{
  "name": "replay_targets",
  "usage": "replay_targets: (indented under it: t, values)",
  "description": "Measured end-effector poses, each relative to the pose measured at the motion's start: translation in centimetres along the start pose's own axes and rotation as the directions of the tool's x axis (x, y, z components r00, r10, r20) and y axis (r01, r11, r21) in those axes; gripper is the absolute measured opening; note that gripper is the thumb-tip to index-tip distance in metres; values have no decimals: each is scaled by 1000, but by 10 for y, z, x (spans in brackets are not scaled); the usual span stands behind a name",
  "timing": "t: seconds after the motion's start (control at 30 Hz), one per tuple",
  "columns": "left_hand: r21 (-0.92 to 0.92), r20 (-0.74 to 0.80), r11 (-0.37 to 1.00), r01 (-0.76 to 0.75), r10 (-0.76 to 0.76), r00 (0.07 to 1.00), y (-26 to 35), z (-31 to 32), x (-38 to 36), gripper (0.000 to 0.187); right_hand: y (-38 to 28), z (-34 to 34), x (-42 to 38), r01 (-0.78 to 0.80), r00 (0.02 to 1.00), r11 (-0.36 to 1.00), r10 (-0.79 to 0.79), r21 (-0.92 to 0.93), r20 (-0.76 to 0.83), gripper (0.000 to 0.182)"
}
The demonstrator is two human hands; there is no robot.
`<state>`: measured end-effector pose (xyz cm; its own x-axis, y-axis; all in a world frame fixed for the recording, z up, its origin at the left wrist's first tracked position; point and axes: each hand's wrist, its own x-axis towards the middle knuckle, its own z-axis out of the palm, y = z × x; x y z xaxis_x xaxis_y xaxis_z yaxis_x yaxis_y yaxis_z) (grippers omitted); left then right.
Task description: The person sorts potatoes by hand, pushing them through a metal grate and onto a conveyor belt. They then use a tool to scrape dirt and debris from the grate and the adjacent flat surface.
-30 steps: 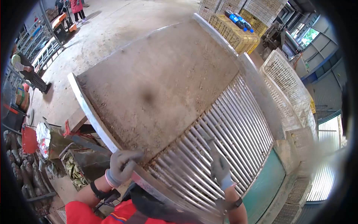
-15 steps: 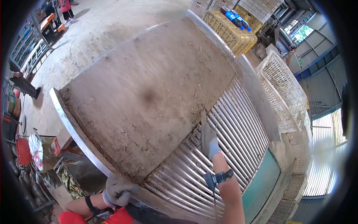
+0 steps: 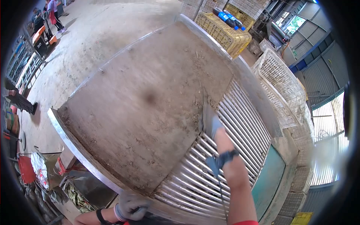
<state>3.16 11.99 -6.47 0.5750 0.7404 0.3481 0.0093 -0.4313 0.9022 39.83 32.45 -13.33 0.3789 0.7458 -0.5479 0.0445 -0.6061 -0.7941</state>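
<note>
My right hand [image 3: 210,118], in a grey glove, lies on the dirt-covered sorting table at the seam between its flat metal sheet [image 3: 150,71] and the row of shiny metal bars [image 3: 240,123]. Its fingers stretch forward over the loose soil, somewhat blurred, and I see nothing held in them. A dark strap with a small device [image 3: 221,161] sits around that wrist. My left hand [image 3: 132,207], gloved too, rests at the near left corner beside the raised rim [image 3: 82,146], its fingers curled in. Nothing shows inside them.
A yellow crate [image 3: 221,32] carrying blue-labelled bottles [image 3: 228,18] stands beyond the far right rim. White crates [image 3: 279,86] are along the right side. A green panel [image 3: 268,176] borders the bars. People [image 3: 52,15] stand on the concrete floor at upper left.
My right hand has pushed forward and slightly right, from the bars onto the dirty sheet. My left hand has moved slightly right and down in the view. The camera view has shifted.
</note>
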Motion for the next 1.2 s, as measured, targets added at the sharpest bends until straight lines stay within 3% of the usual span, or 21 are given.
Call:
replay_targets:
  t: [0.17,0.37,0.5,0.57,0.67,0.73,0.8,0.9,1.03,1.1,1.17,1.2]
  values:
    - [-6,31,999,44,-44,999,3,-1,-1,24,-38,4,3,-35,999,995,38,-94,31,56]
    - [-116,193,993,31,-8,981,0,-11,8,27,97,-37,-118,222,973,846,-222,-484,58,60]
    - [-132,230,991,-20,50,972,-3,-13,9,31,105,-38,-97,283,949,808,-315,-517,26,63]
    - [-140,222,990,-5,36,974,-2,-12,10,29,72,-26,-50,229,965,878,-261,-420,-18,64]
    - [-216,253,974,71,-14,967,-4,-12,7,28,-10,-2,-13,-39,998,991,33,-125,-51,66]
    - [-246,255,966,85,-20,967,-3,-16,8,27,-24,-4,-18,-71,997,980,67,-186,-27,68]
    - [-242,205,970,38,13,979,-1,-15,14,26,27,-33,-19,164,986,768,-145,-620,82,50]
    - [-124,228,990,66,-36,973,-2,-11,3,27,61,-45,-83,395,891,569,-428,-721,150,52]
    - [-129,258,991,42,-7,966,1,-16,12,26,83,-47,-61,526,786,389,-563,-756,257,57]
    - [-114,241,992,48,-20,970,7,-15,16,25,75,-37,-49,506,728,215,-626,-835,280,59]
    - [-209,222,975,70,-22,975,0,-11,12,27,61,-33,39,520,766,274,-569,-809,299,59]
    - [-253,211,964,80,-26,977,-2,-10,9,28,60,-34,60,510,820,372,-482,-775,308,56]
